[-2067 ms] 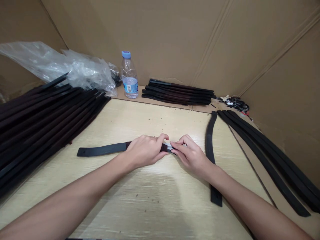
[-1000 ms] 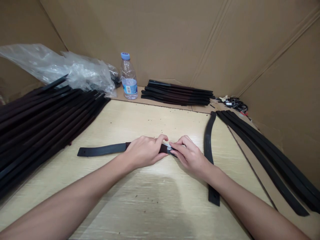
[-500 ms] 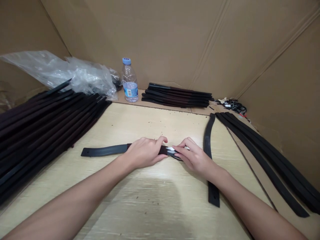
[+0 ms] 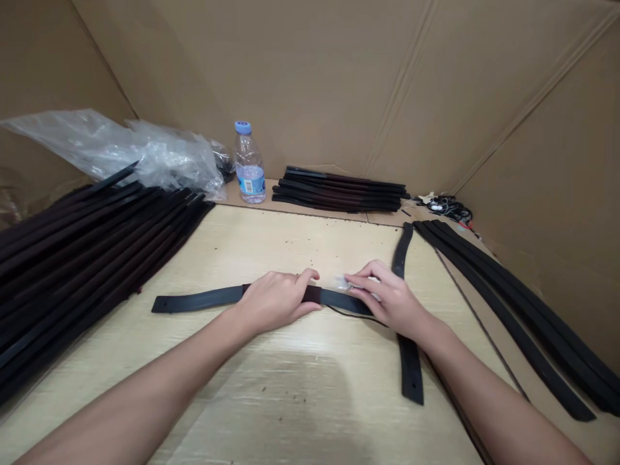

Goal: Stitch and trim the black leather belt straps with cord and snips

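Observation:
A flat black strap (image 4: 196,299) with a dark brown wrapped middle lies crosswise on the table. My left hand (image 4: 274,297) grips it over the brown wrap (image 4: 312,294), thumb at the near edge, index finger raised at the far edge. My right hand (image 4: 387,297) is closed on small silver scissors (image 4: 341,282), their blades blurred by motion, just above the strap's right part. A thin dark cord (image 4: 356,316) runs from the end of the wrap towards my right hand; where it ends is hidden. Another black strap (image 4: 411,371) lies lengthwise under my right wrist.
A large pile of wrapped straps (image 4: 92,252) lies at left, near a clear plastic bag (image 4: 165,155). A water bottle (image 4: 250,168) and a strap stack (image 4: 339,190) stand along the back. Long black straps (image 4: 513,310) and tangled cords (image 4: 450,208) lie at right. Cardboard walls (image 4: 310,77) enclose the table.
My right hand has moved slightly right with the scissors, away from the wrap's end. More of the strap and the thin cord now shows. My left hand keeps its grip.

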A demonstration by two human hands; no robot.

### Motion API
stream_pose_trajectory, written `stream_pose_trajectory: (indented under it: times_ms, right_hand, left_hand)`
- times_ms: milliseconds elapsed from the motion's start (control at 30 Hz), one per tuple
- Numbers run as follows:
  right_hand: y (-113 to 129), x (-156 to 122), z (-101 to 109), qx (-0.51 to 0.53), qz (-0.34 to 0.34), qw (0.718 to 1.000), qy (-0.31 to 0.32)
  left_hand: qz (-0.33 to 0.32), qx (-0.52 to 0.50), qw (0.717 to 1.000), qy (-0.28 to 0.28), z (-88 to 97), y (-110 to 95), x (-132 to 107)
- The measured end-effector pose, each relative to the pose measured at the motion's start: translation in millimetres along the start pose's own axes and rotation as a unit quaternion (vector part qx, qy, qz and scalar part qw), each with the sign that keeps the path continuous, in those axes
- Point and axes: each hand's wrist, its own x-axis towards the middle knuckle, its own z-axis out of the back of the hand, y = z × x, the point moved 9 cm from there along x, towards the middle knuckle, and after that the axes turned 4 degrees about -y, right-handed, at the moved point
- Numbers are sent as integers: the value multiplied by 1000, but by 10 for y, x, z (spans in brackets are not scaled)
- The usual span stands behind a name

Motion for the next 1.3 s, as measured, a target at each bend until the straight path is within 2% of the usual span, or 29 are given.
stream_pose_trajectory:
  times_ms: [67, 167, 267, 367, 433, 533, 633, 700, 800, 900, 1100, 1167, 1300]
  right_hand:
    - [-163, -16, 87, -42, -34, 998, -19]
    - [-365, -71, 33, -80, -87, 993, 14]
    - [-445, -119, -98, -83, -107, 989, 64]
    - [-469, -121, -106, -97, -121, 985, 70]
    - [-428, -88, -31, -105, -120, 986, 47]
    - [-204, -11, 34, -94, -72, 993, 25]
    - [56, 20, -143, -79, -33, 992, 87]
    - [124, 17, -275, -94, -51, 987, 121]
    - [128, 25, -311, -86, -85, 986, 112]
    - [76, 30, -190, -85, -82, 989, 94]
    - [-194, -14, 111, -136, -90, 984, 75]
    - [-277, -41, 126, -137, -103, 982, 83]
    - [-364, -79, 129, -140, -117, 979, 94]
  left_hand:
    - [-30, 3, 1000, -3, 1, -40, -2]
    - [-74, 24, 997, -2, 1, -106, -14]
    - [-80, 38, 996, 0, 9, -118, -18]
    - [-77, 45, 996, 5, 17, -114, -11]
    - [-72, 45, 996, 8, 19, -107, -6]
    - [-57, 34, 998, 3, 19, -96, 1]
    - [-38, 14, 999, -13, 19, -88, 11]
    - [-38, -5, 999, -32, 45, -95, 14]
    - [-66, -36, 994, -77, 162, -103, -6]
    - [-74, -42, 988, -130, 324, 18, -49]
    - [-4, -26, 983, -181, 458, 481, -68]
    - [-2, -27, 981, -191, 469, 530, -65]
    - [-17, -31, 975, -220, 494, 494, -81]
